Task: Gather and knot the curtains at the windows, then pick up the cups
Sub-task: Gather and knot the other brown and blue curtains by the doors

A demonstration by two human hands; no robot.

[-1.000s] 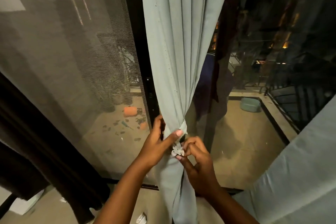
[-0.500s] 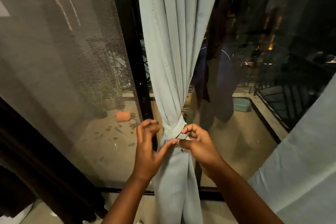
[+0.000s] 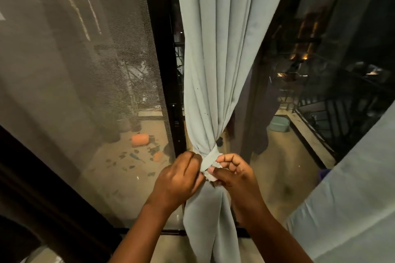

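A pale grey-green curtain (image 3: 220, 53) hangs in front of the black window frame, gathered into a narrow waist by a fabric tie band (image 3: 208, 157). My left hand (image 3: 178, 179) has its fingers curled against the left side of the band, pinching it. My right hand (image 3: 232, 174) grips the band's end at the right side, thumb pressed on the fabric. Below the hands the curtain falls loose in folds. No cups are in view.
A mesh screen (image 3: 85, 83) covers the left pane, and a dark curtain (image 3: 32, 177) hangs at the far left. A second pale curtain (image 3: 352, 198) fills the lower right. Outside on the balcony lie orange objects (image 3: 140, 140) and a teal tub (image 3: 279, 126).
The view has shifted as the hands rose slightly. My left hand's fingers have closed onto the band from the left. The right hand still holds the band's end, now tighter against the curtain.
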